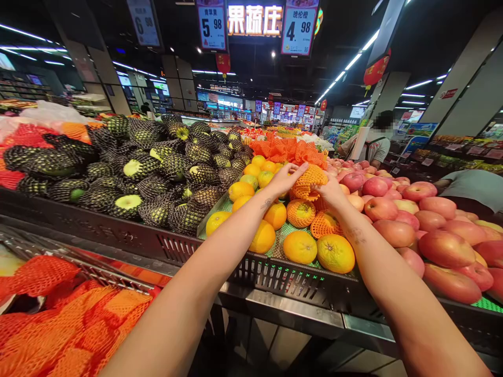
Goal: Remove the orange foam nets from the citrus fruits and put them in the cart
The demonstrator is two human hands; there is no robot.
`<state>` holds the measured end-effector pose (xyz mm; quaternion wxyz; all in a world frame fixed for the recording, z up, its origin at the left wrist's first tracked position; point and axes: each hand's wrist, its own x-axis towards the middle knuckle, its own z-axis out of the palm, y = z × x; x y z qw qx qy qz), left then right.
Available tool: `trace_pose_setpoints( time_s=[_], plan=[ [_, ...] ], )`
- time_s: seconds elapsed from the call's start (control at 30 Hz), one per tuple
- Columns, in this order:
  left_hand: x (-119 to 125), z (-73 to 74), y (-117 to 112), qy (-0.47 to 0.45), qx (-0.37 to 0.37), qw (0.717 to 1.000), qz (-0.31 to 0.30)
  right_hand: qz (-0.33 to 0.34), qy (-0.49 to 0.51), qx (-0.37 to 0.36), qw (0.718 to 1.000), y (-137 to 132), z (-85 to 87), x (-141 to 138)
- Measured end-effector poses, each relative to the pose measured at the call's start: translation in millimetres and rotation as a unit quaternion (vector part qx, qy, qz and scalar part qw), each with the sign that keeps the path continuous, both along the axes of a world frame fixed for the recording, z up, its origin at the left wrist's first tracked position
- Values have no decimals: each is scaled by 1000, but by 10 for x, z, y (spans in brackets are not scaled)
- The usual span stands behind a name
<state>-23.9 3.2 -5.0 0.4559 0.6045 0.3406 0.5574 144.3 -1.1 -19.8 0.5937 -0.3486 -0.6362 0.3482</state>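
Between the fingertips of both hands: a netted orange (309, 183), orange foam sleeve on it. Left hand (286, 179) has its fingers on the sleeve's upper left side; right hand (331, 191) has its fingers on the right side. Both sets of fingers grasp it; undersides of the fingers are hidden, so exact contact there I can't tell.

Just below the fingers: two more netted fruits, one (301, 213) on the left, one (326, 224) on the right, partly behind the right forearm. Nearer the wearer than those, two bare oranges, (299, 247) and (336, 253), at the front wall of the black crate (334, 288). More bare oranges (241, 191) left of the left fingers.

Beyond the fingers: heap of loose orange nets (283, 149). Well left: green fruit in black nets (133, 167). Right of the right fingers: red apples (381, 208). Far lower left, near the left forearm: orange and red nets (90, 335) in a basket (113, 277). Farther off to the right of the fingers: a person in a light shirt (380, 151).
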Motion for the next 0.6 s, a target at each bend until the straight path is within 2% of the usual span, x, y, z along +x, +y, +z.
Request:
trace_pose_setpoints(
  time_s=[0.03, 0.1, 0.2, 0.27, 0.33, 0.43, 0.53, 0.6],
  plan=[
    [-10, -1, 1, 19, 40, 999, 28, -9, 14, 5, 1000, 18, 0, 10],
    [-23, 3, 4, 42, 83, 995, 28, -17, 35, 19, 999, 45, 0, 27],
    [-28, 31, 6, 41, 73, 995, -61, -30, 41, 17, 999, 49, -4, 35],
    [-39, 59, 1, -16, 63, 992, -108, -33, 35, 4, 999, 11, 1, 20],
    [-62, 85, -4, -98, 53, 986, -125, -15, 31, -12, 999, -55, 21, -11],
    [-109, 102, 2, -171, 18, 978, -118, 32, 34, -29, 998, -171, 66, -71],
    [-135, 94, 34, -176, -21, 981, -79, 61, 41, -26, 997, -247, 93, -124],
    [-132, 76, 55, -154, -44, 986, -54, 51, 58, -30, 997, -260, 93, -147]
  ],
)
